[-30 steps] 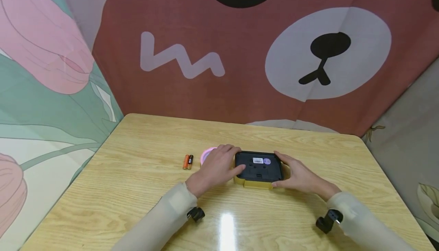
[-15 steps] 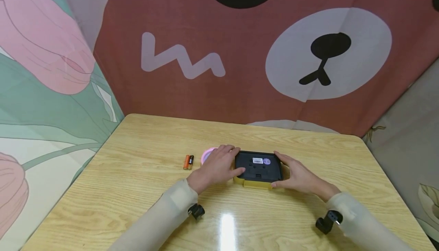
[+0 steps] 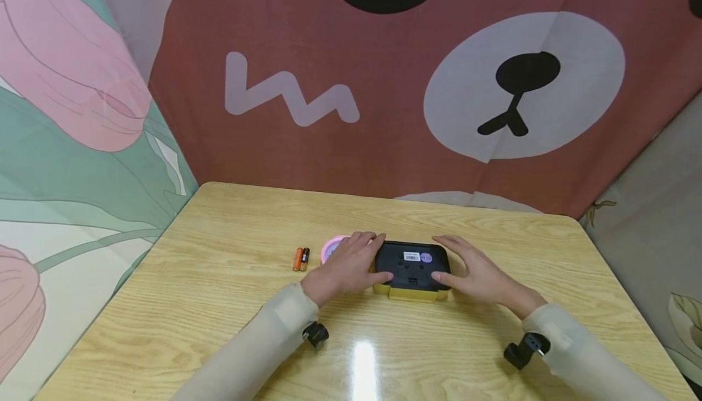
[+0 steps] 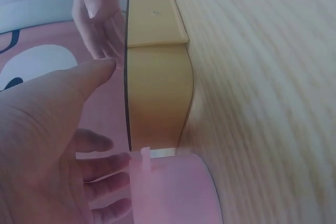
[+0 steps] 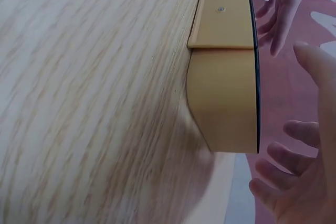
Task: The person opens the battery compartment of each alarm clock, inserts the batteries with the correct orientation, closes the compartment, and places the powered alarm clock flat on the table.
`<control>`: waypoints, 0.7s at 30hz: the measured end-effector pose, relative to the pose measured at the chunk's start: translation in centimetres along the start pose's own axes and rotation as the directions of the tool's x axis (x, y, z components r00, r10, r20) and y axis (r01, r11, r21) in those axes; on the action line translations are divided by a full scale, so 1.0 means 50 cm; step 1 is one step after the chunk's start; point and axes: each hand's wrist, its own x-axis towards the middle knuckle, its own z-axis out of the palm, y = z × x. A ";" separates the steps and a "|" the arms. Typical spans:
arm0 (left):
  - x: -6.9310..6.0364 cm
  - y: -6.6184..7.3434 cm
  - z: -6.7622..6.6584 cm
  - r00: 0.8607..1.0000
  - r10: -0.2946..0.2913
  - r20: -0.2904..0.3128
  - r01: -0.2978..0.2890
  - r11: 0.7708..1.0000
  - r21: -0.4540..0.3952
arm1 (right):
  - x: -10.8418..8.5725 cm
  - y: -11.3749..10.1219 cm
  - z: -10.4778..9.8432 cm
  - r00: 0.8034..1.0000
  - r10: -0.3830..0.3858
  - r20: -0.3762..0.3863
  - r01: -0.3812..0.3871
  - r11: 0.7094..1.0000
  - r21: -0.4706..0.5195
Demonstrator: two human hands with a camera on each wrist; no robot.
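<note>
A yellow box-shaped device with a black top panel lies on the table between the hands. The panel bears a white label and a round purple sticker. The left hand hovers at its left end, thumb over the panel and fingers relaxed; whether any fingertip touches is unclear. At the opposite end, the right hand has spread fingers, standing apart from the yellow side in the right wrist view. Partly hidden behind the left hand is a round pink-rimmed object; its pink side shows in the left wrist view.
Two batteries, an orange one and a black one, lie side by side left of the pink object. The wooden table ends at a printed cloth behind and at the sides.
The right hand has let go of the device's right end, its thumb rising from the front corner to over the panel. The left hand and the batteries stay nearly still.
</note>
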 end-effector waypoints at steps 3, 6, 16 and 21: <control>0.003 0.000 0.000 1.000 -0.005 0.004 0.005 1.000 0.005 | 0.002 -0.008 -0.001 1.000 -0.023 -0.022 0.023 1.000 -0.005; 0.006 0.001 0.000 1.000 -0.009 0.012 0.008 1.000 0.008 | 0.005 -0.016 -0.002 0.999 -0.038 -0.036 0.038 0.999 -0.007; 0.013 0.004 -0.001 0.999 0.005 0.036 -0.005 1.000 0.001 | 0.007 -0.034 -0.004 0.998 -0.048 -0.029 0.047 0.998 -0.039; 0.017 0.005 -0.002 0.998 0.006 0.057 -0.005 1.000 -0.006 | 0.005 -0.042 -0.003 0.999 -0.044 -0.004 0.044 0.998 -0.052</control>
